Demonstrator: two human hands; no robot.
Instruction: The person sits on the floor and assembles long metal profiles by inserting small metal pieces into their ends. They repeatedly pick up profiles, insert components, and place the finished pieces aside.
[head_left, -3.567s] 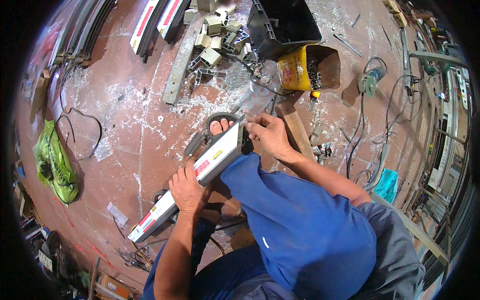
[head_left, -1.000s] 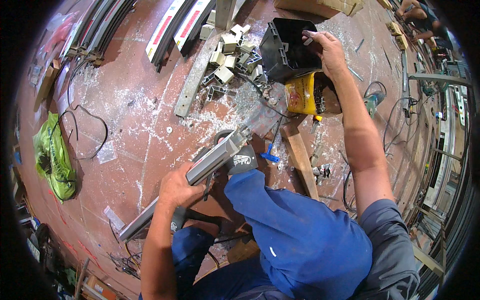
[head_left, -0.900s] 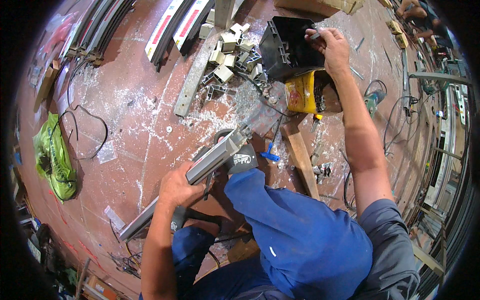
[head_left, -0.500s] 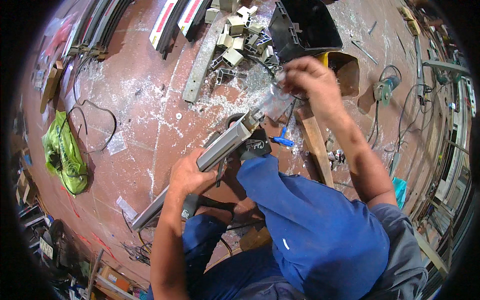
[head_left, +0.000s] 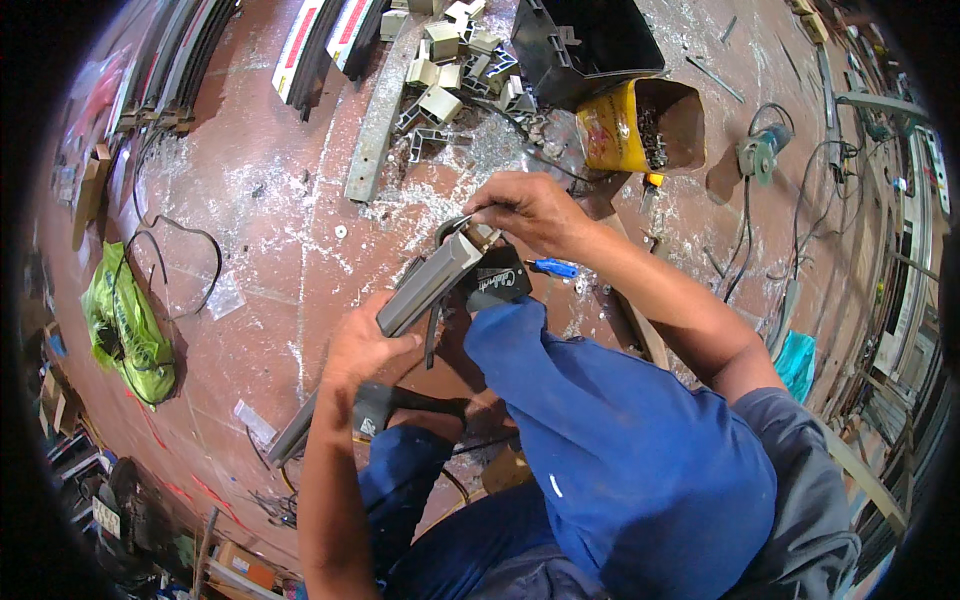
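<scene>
My left hand point(head_left: 365, 345) is wrapped round a long grey metal profile point(head_left: 430, 285), which slants from the lower left up toward the middle. At the profile's upper end, my right hand point(head_left: 530, 212) has its fingertips pinched together against the end fitting point(head_left: 482, 235). Whatever small thing lies between those fingertips is hidden. Just below the right hand are a black sandal point(head_left: 497, 280) on my foot and a blue-handled tool point(head_left: 553, 268) on the floor. Crumpled clear plastic point(head_left: 555, 135) lies beyond the right hand.
Cut profile pieces point(head_left: 440, 75) are heaped ahead beside a long metal bar point(head_left: 375, 150). A black bin point(head_left: 560, 75) and a yellow cut-open container point(head_left: 612, 128) holding small hardware stand ahead right. Farther right lies an angle grinder point(head_left: 760, 155) with its cord. A green bag point(head_left: 125, 325) sits left.
My right hand has come back toward me from near the yellow container to the profile's end. The clear plastic at its fingers now lies on the floor. My left hand keeps its grip.
</scene>
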